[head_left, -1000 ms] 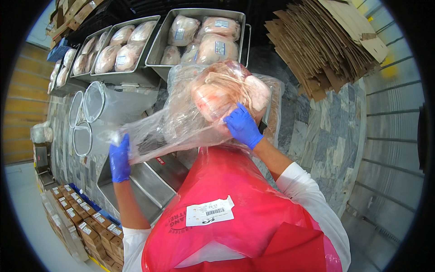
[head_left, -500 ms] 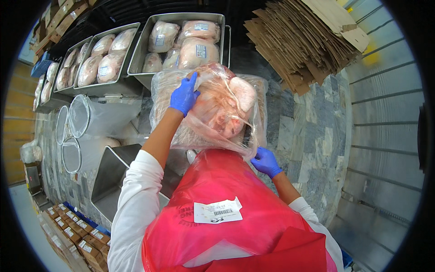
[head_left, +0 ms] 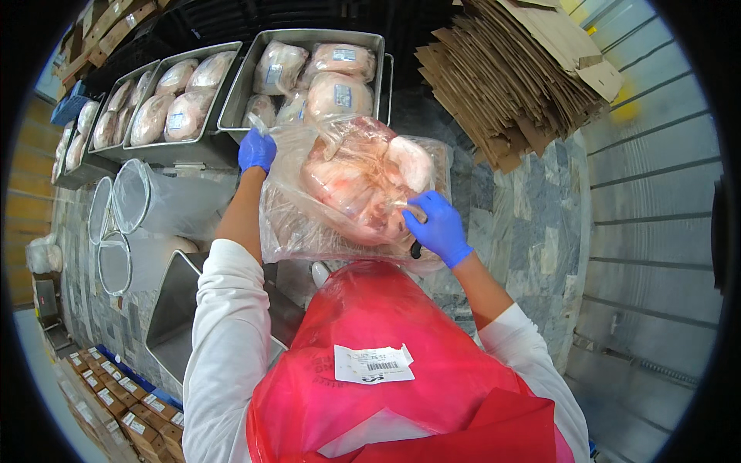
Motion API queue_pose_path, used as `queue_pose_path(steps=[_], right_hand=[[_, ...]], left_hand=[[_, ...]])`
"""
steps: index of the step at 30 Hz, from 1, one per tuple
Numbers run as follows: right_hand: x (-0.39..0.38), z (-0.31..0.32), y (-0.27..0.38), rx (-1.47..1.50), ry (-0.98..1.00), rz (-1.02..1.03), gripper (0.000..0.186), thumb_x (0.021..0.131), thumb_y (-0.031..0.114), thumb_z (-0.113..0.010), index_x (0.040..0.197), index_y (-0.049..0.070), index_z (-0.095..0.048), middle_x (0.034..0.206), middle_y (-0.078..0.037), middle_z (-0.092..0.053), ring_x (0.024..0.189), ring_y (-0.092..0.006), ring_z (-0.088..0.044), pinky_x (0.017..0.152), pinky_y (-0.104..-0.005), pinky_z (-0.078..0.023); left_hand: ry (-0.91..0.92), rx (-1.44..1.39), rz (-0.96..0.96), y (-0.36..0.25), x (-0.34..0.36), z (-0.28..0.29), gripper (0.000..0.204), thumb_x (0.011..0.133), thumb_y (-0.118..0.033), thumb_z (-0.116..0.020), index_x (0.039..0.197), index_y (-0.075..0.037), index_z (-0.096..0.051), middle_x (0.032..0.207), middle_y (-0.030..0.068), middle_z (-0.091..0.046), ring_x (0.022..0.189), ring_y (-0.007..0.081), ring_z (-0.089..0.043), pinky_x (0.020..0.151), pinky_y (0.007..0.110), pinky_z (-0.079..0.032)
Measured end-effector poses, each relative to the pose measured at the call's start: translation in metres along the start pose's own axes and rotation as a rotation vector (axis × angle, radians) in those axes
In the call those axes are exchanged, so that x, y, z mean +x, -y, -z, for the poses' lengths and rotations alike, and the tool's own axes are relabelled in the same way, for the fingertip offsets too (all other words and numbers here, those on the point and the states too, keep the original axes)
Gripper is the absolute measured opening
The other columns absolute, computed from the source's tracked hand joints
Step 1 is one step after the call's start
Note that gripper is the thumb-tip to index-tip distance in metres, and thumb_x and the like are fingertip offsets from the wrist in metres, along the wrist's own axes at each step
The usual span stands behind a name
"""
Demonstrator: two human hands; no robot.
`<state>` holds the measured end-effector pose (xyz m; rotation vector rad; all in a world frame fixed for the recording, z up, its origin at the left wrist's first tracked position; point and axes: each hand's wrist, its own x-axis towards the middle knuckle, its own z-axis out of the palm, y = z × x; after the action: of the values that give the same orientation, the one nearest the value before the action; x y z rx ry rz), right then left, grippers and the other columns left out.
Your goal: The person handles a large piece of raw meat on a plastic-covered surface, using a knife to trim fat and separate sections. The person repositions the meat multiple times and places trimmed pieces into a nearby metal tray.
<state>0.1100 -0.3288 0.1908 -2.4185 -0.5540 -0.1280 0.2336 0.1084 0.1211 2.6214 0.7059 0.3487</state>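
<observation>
A large piece of pale-pink and red meat [head_left: 347, 185] sits in clear plastic in front of me, on a wrapped stack [head_left: 285, 239]. My left hand [head_left: 256, 150] grips the gathered film of the clear plastic bag [head_left: 282, 150] at the upper left of the meat. My right hand [head_left: 432, 224] is at the meat's lower right, fingers closed on a pale strand whose nature I cannot make out. A small black object [head_left: 415, 249] shows just below that hand. My red apron [head_left: 324, 409] with a white label fills the bottom.
Steel tubs of bagged meat [head_left: 235, 77] line the back. Stacked flattened cardboard [head_left: 509, 85] is at the right. Round frames with plastic bags [head_left: 166, 201] stand left, above an empty steel bin [head_left: 170, 316]. Boxes [head_left: 135, 417] are stacked lower left, on pallets. A ribbed metal wall [head_left: 648, 255] runs right.
My left hand swung up over the meat, then moved left, pulling film with it. My right hand dropped to the bag's lower edge, then rose onto the meat's right side.
</observation>
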Motion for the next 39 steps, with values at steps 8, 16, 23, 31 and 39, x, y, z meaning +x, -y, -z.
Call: queue_pose_path(steps=[8, 16, 23, 31, 39], right_hand=[[0.049, -0.062, -0.007, -0.291, 0.160, -0.018, 0.053, 0.084, 0.030, -0.073, 0.131, 0.009, -0.062, 0.132, -0.023, -0.057, 0.119, -0.0420, -0.054, 0.103, -0.0514, -0.046], [-0.004, -0.048, -0.028, -0.156, 0.100, 0.191, 0.045, 0.083, 0.019, -0.072, 0.127, 0.011, -0.065, 0.124, -0.020, -0.060, 0.115, -0.0411, -0.055, 0.101, -0.0486, -0.046], [0.013, -0.042, -0.024, -0.159, 0.147, 0.109, 0.023, 0.084, 0.011, -0.069, 0.107, 0.010, -0.070, 0.099, -0.013, -0.064, 0.096, -0.0356, -0.061, 0.085, -0.0467, -0.051], [0.001, -0.031, -0.047, 0.017, 0.002, 0.084, 0.014, 0.086, 0.005, -0.068, 0.099, 0.007, -0.071, 0.096, -0.014, -0.065, 0.094, -0.0353, -0.063, 0.084, -0.0439, -0.052], [-0.012, -0.051, -0.062, 0.126, -0.245, -0.162, 0.043, 0.087, 0.012, -0.074, 0.128, 0.005, -0.063, 0.114, -0.018, -0.062, 0.108, -0.0344, -0.061, 0.096, -0.0383, -0.049]], left_hand=[[0.852, -0.530, 0.108, 0.042, -0.158, -0.008, 0.061, 0.078, -0.056, -0.082, 0.106, -0.002, -0.076, 0.089, 0.0117, -0.074, 0.079, 0.0198, -0.067, 0.075, 0.036, -0.054], [0.430, -0.466, 0.095, 0.115, -0.264, -0.075, 0.053, 0.080, -0.038, -0.081, 0.114, 0.001, -0.071, 0.112, 0.0276, -0.070, 0.103, 0.0430, -0.069, 0.088, 0.048, -0.054], [0.356, -0.577, -0.007, 0.054, -0.204, -0.055, 0.084, 0.079, -0.030, -0.084, 0.143, 0.008, -0.044, 0.120, 0.0220, -0.068, 0.103, 0.0311, -0.069, 0.087, 0.044, -0.056], [0.752, -0.270, 0.057, 0.077, -0.190, -0.076, 0.049, 0.080, -0.037, -0.080, 0.103, 0.005, -0.072, 0.102, 0.0264, -0.073, 0.098, 0.0386, -0.072, 0.084, 0.047, -0.055], [0.212, -0.472, 0.014, 0.143, -0.196, -0.030, 0.033, 0.094, -0.021, -0.060, 0.116, 0.002, -0.069, 0.106, 0.0199, -0.075, 0.093, 0.0348, -0.073, 0.082, 0.045, -0.056]])
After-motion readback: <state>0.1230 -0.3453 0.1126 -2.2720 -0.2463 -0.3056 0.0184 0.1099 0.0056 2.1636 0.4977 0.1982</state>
